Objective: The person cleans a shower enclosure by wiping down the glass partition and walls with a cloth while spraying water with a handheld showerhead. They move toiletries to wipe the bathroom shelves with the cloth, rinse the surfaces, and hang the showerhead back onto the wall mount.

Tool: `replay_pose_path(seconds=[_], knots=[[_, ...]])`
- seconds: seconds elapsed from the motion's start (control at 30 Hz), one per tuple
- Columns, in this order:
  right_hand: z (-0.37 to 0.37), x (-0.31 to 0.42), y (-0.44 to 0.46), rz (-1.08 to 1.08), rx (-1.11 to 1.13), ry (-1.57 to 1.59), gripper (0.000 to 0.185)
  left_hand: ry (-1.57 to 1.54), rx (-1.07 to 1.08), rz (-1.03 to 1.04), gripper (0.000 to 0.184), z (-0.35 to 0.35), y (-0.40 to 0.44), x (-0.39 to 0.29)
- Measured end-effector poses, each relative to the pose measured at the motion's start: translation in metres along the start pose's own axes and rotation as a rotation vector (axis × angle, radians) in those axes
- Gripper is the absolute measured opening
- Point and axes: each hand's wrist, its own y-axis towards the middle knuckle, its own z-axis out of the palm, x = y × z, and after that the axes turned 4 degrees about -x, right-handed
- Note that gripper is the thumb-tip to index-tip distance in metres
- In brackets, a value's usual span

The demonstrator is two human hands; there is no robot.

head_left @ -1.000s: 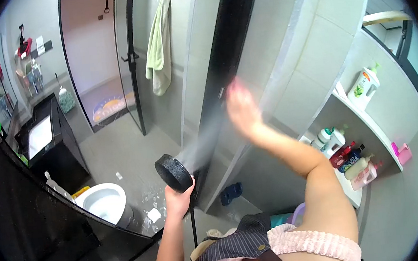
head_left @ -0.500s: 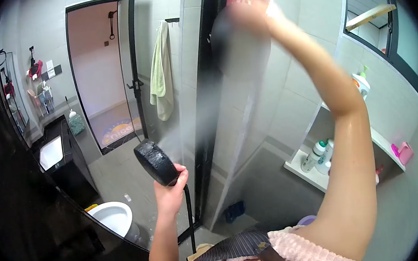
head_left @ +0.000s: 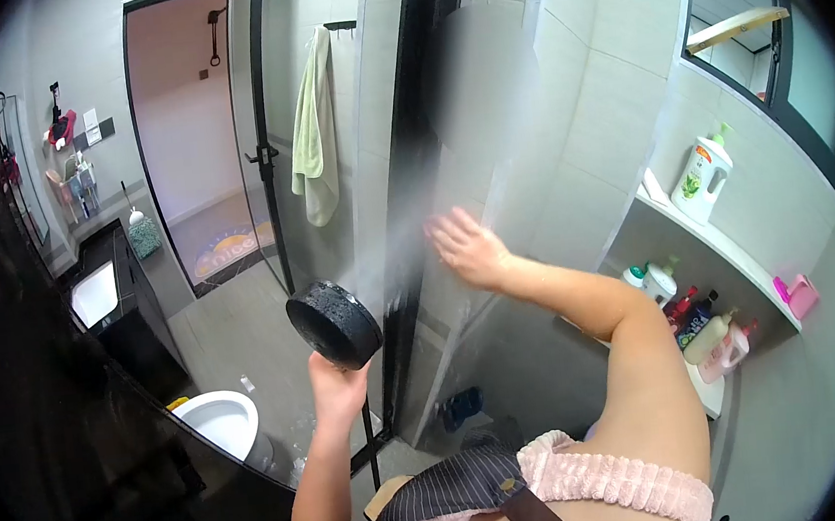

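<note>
My left hand (head_left: 337, 387) is closed round the handle of a black shower head (head_left: 336, 329), whose hose (head_left: 371, 436) hangs below it. A misty spray (head_left: 391, 248) fans out from the shower head toward the upper right, against the dark frame (head_left: 418, 90) and the wet, blurred surface beside it. My right hand (head_left: 467, 248) is flat with its fingers apart and holds nothing. It is at the edge of the spray, by the frame and the tiled wall; whether it touches the surface I cannot tell.
At right, a wall shelf (head_left: 728, 251) carries a white pump bottle (head_left: 700, 178), with several bottles below. A window (head_left: 738, 39) is above it. At left are a toilet (head_left: 220, 420), a sink (head_left: 96, 294), a doorway and a hanging green towel (head_left: 317, 139).
My right hand has come down from high on the wet surface to about mid-height. The shower head has shifted slightly right and still sprays.
</note>
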Motion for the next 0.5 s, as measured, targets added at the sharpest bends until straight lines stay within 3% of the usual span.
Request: replay_pose_path(seconds=[0.03, 0.1, 0.13, 0.23, 0.27, 0.3, 0.33, 0.43, 0.5], knots=[[0.001, -0.005, -0.002, -0.079, -0.046, 0.19, 0.039, 0.0, 0.0, -0.001, 0.008, -0.001, -0.001, 0.0], [-0.034, -0.058, 0.038, 0.097, -0.185, -0.203, 0.035, 0.035, 0.012, 0.009, 0.008, -0.004, -0.002, 0.001], [-0.04, -0.099, 0.064, 0.251, -0.217, -0.022, 0.03, 0.035, 0.017, 0.0, 0.008, -0.003, -0.003, 0.0], [-0.131, -0.213, 0.122, 0.318, -0.368, -0.301, 0.026, 0.047, 0.045, -0.052, 0.008, 0.0, -0.006, 0.0], [-0.152, -0.237, 0.137, 0.398, -0.381, -0.32, 0.025, 0.02, 0.025, -0.065, 0.008, 0.001, -0.009, 0.006], [-0.168, -0.247, 0.148, 0.615, -0.335, -0.255, 0.029, -0.005, 0.006, -0.076, 0.007, 0.0, -0.009, 0.009], [-0.155, -0.263, 0.144, 0.496, -0.421, -0.374, 0.034, -0.006, 0.006, -0.072, 0.007, -0.001, -0.008, 0.009], [-0.114, -0.232, 0.116, 0.321, -0.403, -0.555, 0.023, 0.027, 0.027, -0.055, 0.008, -0.004, -0.008, 0.009], [-0.073, -0.169, 0.096, 0.302, -0.417, -0.366, 0.02, 0.002, 0.021, -0.09, 0.008, -0.008, -0.008, 0.003]])
